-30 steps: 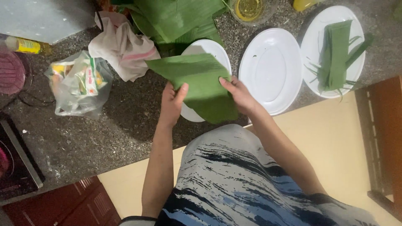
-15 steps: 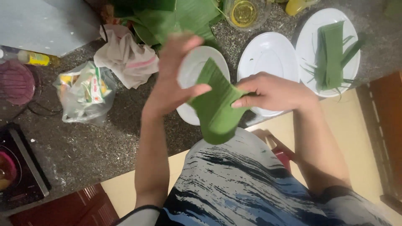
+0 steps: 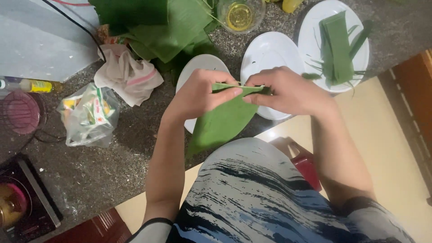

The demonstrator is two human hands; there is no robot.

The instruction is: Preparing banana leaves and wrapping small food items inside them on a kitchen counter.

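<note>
Leaf: I see the folded green leaf (image 3: 222,121) hanging from both hands, long axis slanting down toward my left elbow.
Right hand (image 3: 288,92): pinching the top fold.
Left hand (image 3: 202,92): pinching beside it, fingertips nearly touching.

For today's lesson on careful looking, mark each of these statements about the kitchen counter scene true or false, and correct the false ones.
1. Both hands hold the same green leaf. True: the left hand and right hand grip its top edge.
2. The plate at the far right is bare. False: it carries green leaf strips.
3. A glass bowl with yellowish liquid stands at the top of the counter. True.
4. The crumpled cloth lies on a white plate. False: it lies on the speckled counter, beside a clear plastic bag.
5. The leaf is held flat on the counter. False: it hangs down from the hands.
</note>
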